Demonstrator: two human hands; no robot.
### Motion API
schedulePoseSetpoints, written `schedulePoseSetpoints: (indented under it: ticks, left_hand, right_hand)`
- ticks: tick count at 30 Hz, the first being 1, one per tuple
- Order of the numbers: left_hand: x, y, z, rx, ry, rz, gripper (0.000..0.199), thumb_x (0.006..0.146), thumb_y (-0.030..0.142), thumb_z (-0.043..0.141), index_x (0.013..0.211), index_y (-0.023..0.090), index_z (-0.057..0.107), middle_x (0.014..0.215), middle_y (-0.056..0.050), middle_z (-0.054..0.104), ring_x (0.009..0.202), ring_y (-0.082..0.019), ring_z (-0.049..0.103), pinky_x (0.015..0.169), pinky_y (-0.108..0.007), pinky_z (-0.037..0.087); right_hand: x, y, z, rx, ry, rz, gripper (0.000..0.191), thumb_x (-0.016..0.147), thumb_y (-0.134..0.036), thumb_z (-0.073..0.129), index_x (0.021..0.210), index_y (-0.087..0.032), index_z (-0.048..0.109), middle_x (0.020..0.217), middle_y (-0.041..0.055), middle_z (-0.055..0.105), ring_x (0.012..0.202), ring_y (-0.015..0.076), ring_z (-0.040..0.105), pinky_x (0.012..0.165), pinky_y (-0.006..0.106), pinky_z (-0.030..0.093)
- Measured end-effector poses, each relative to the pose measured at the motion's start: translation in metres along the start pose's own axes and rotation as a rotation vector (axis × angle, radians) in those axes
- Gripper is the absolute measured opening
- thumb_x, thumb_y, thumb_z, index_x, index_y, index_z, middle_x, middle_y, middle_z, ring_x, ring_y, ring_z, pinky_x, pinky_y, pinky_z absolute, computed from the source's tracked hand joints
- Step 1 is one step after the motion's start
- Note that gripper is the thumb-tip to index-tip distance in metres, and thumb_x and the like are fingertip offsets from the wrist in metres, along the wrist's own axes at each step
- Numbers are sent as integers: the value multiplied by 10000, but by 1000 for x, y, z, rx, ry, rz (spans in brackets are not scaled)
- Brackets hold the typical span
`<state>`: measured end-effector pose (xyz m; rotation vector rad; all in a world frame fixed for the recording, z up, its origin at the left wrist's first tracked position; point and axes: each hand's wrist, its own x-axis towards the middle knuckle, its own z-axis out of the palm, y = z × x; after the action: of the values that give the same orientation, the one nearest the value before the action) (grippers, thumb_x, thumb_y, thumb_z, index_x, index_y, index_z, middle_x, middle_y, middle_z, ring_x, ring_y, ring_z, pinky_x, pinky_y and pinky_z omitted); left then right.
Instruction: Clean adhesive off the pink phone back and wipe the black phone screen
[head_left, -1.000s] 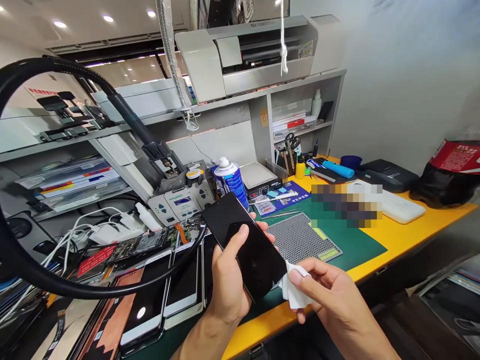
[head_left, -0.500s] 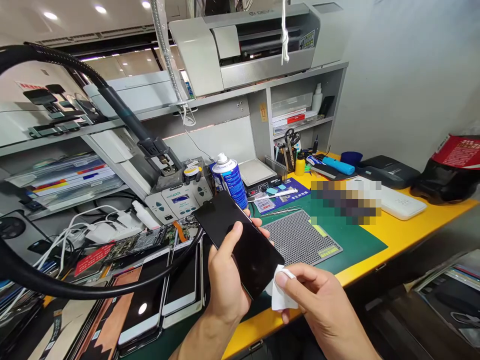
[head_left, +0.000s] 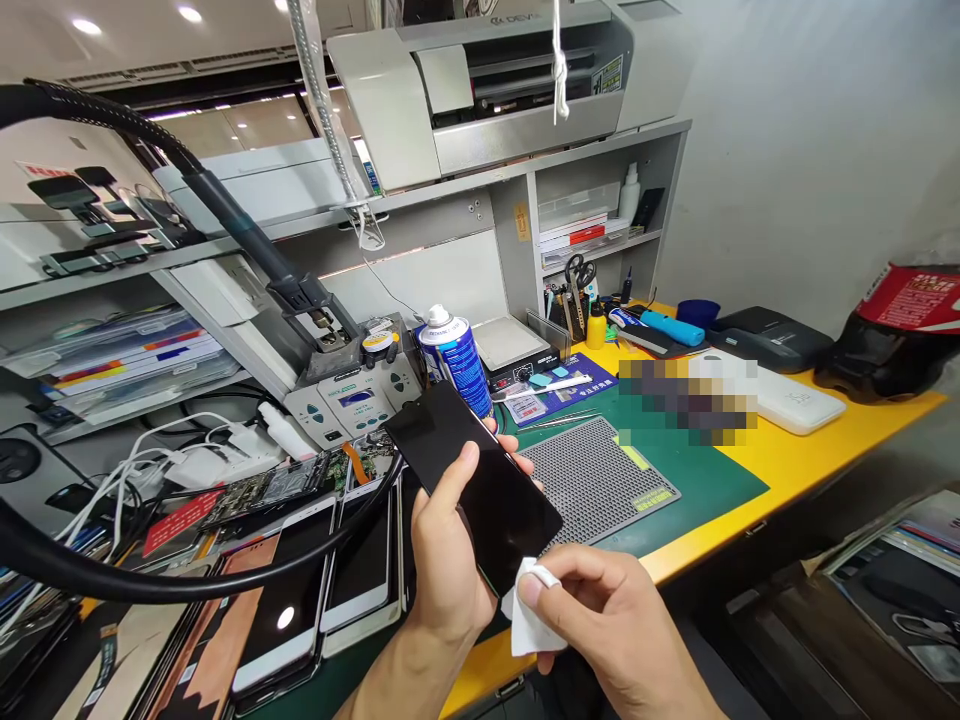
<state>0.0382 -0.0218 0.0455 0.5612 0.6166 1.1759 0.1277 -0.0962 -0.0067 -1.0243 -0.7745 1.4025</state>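
Observation:
A black smartphone (head_left: 487, 490) lies tilted in my left hand (head_left: 446, 550), its dark screen turned up toward me. The thumb presses along the near long edge while the fingertips curl round the far side. My right hand (head_left: 600, 620) pinches a folded white wipe (head_left: 534, 625) between thumb and fingers. The wipe is at the phone's lower end, by its bottom edge; whether it touches the glass there I cannot tell. Beneath the phone's right side lies a grey perforated mat (head_left: 607, 475) on the green work mat (head_left: 712, 490).
Several phones and phone parts, such as a white phone (head_left: 289, 600), crowd the left, with a black cable (head_left: 225, 585) arching over them. A blue spray can (head_left: 456, 362) stands behind the phone. Tweezers (head_left: 559, 422), a yellow bottle (head_left: 596, 325) and a white power bank (head_left: 795, 400) lie farther right.
My right hand with the wipe has moved left and down along the phone's lower end, from its right corner. My left hand keeps the phone in nearly the same place.

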Motion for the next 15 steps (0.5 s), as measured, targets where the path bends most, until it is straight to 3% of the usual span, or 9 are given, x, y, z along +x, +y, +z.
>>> schedulePoseSetpoints:
  ticks: [8,15]
  left_hand:
    - [0,4,3,17,-10,-86,213,864,294,632,1027,160,660,880,-55,665,723,-164,645,645,-303,561]
    - [-2,6,2,59,-20,-77,285,868,351,608,1078,171,674,887,-59,690,752,-173,646,668,-289,544]
  right_hand:
    - [-3,-3,-9,-3,60,-85,279,751,-436,805,684,-174,740,623,17,656,557,146,599,518,219,538]
    - [2,-13,-41,-85,173,-166,227,792,-429,775,783,-202,764,691,26,700,596,164,621,543,226,544]
